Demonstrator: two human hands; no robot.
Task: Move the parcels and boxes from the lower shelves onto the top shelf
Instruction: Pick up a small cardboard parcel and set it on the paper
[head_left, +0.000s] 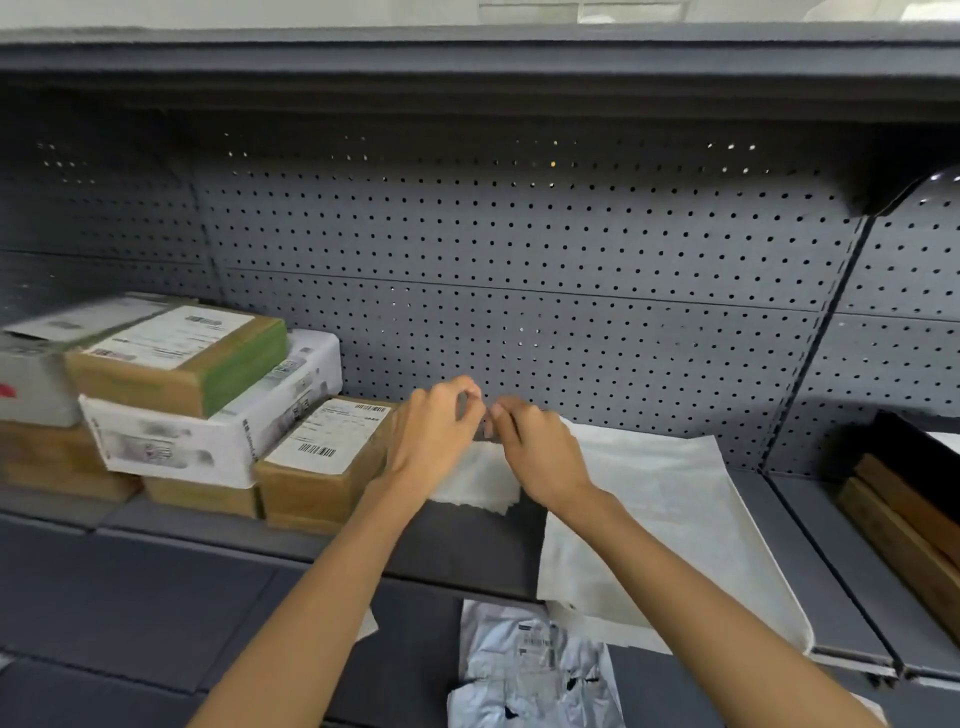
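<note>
Both my hands meet over the grey shelf (457, 551). My left hand (434, 436) and my right hand (540, 452) pinch the top edge of a small white parcel (475, 478), which hangs between them just above the shelf. A large white flat bag (670, 525) lies on the shelf to the right, partly under my right forearm. To the left stand stacked boxes: a brown labelled box (324, 462), a white box (208, 431) and a brown box with a green side (182, 358). A silver mailer bag (535, 670) lies on the shelf below.
A perforated grey back panel (519, 249) closes the bay. The shelf above (467, 57) overhangs the top of the view. At the far right stand dark and wooden flat items (904, 509). More boxes (36, 384) sit at the far left.
</note>
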